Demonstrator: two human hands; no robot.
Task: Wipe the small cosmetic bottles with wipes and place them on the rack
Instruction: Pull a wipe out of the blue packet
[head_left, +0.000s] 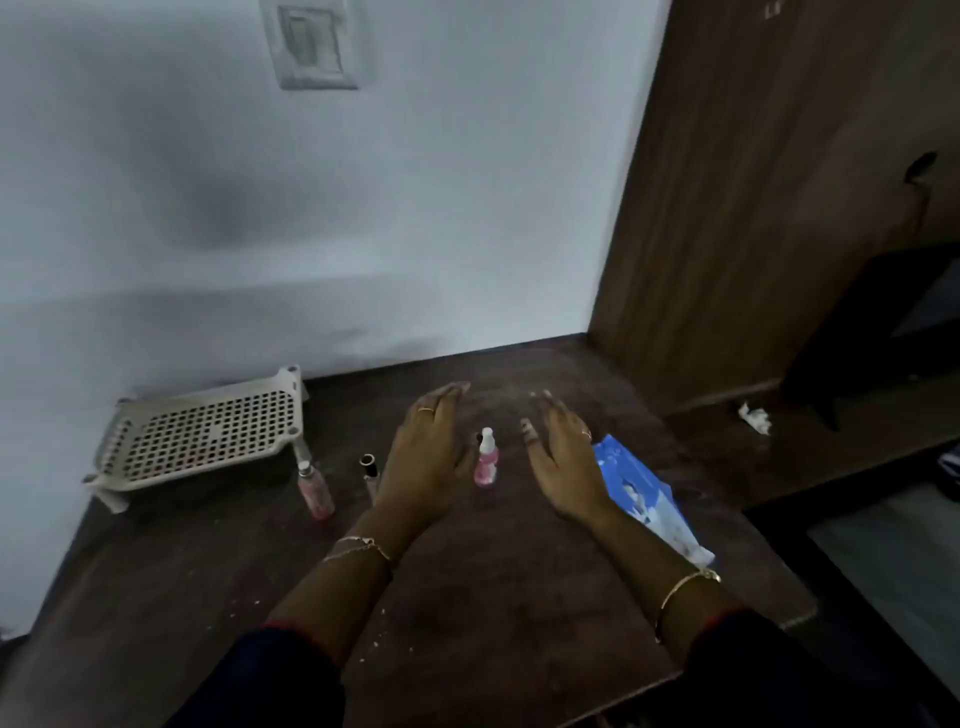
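A small pink bottle with a white cap (487, 460) stands upright on the dark table between my hands. My left hand (428, 457) is flat with straight fingers just left of it, holding nothing. My right hand (561, 457) is flat and empty to its right. A second pink bottle (314, 491) stands further left. Beside it stands a thin tube with a dark round top (370, 467), partly hidden by my left hand. The white perforated rack (202, 441) sits at the back left against the wall. A blue wipes pack (644, 493) lies under and right of my right hand.
The dark wooden table (467, 597) meets a white wall behind and a brown cabinet (753, 208) on the right. A crumpled white tissue (756, 417) lies on a lower surface at the right. White specks dot the tabletop.
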